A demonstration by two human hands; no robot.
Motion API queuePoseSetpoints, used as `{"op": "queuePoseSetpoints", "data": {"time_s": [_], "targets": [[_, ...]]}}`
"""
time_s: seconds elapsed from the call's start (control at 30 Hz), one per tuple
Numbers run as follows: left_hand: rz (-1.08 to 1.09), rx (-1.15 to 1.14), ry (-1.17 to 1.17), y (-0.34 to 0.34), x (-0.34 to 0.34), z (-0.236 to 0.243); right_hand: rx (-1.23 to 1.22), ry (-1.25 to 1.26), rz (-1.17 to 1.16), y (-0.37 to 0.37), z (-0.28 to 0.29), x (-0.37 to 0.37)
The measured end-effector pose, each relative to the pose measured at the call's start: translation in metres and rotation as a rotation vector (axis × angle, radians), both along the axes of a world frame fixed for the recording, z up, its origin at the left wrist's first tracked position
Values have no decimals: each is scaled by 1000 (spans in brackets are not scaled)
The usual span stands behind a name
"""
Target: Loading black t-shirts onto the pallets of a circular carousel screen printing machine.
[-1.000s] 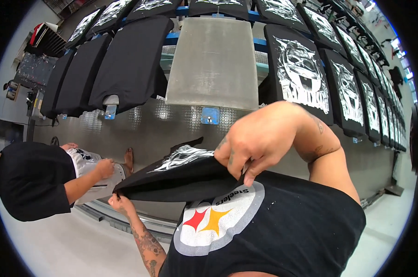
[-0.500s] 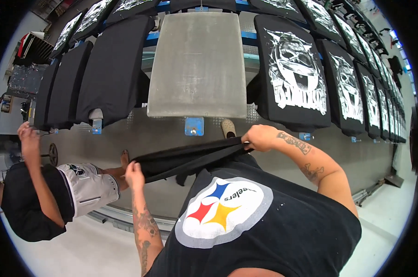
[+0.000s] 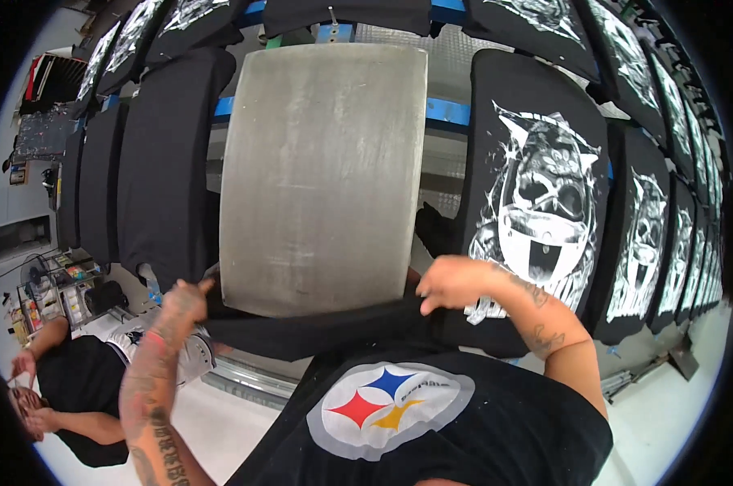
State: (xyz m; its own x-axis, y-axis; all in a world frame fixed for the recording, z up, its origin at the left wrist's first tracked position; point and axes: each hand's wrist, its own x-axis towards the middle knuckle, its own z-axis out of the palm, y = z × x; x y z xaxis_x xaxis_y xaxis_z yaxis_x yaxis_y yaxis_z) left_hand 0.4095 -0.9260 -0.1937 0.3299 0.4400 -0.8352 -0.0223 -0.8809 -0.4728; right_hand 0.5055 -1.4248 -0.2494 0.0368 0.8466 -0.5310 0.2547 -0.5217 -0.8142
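Observation:
A black T-shirt (image 3: 293, 334) stretches between my hands, its opening drawn round the near end of a bare grey platen (image 3: 322, 182). At the platen's near left corner, my left hand (image 3: 188, 301) is closed on one side of the shirt. My right hand (image 3: 457, 285) grips the other side by the near right corner, with fingers bent over the cloth. The shirt's lower edge hangs just in front of my body, and most of the platen's top shows uncovered.
To the right, a platen carries a black shirt with a white print (image 3: 549, 202); several more follow. Left of me stands a platen with a plain black shirt (image 3: 168, 162). A blue bar (image 3: 447, 111) runs behind. A co-worker in a black top (image 3: 79, 389) is at the lower left.
Both hands have moved forward to the platen, spreading the shirt from a folded band to an opening round its near end. The co-worker has shifted lower in view.

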Motion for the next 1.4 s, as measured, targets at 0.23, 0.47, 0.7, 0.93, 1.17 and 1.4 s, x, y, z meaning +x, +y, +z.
{"op": "queuePoseSetpoints", "data": {"time_s": [0.23,0.47,0.7,0.93,1.17,1.4], "targets": [[913,-872,-899,24,299,-11,51,-232,-700,-30,-12,220],[1371,-1130,-1466,22,474,-78,265,-258,-1471,9,-67,337],[83,-609,-1177,37,478,-98,236,-869,-902,5,-67,370],[31,-275,-1257,20,533,-132,-94,-1231,-914,13,-91,410],[51,-290,-1535,-15,480,-145,-134,-1273,-706,21,-112,399],[-337,-570,-1754,-38,329,-110,-241,-1240,-566,19,-97,384]]}}
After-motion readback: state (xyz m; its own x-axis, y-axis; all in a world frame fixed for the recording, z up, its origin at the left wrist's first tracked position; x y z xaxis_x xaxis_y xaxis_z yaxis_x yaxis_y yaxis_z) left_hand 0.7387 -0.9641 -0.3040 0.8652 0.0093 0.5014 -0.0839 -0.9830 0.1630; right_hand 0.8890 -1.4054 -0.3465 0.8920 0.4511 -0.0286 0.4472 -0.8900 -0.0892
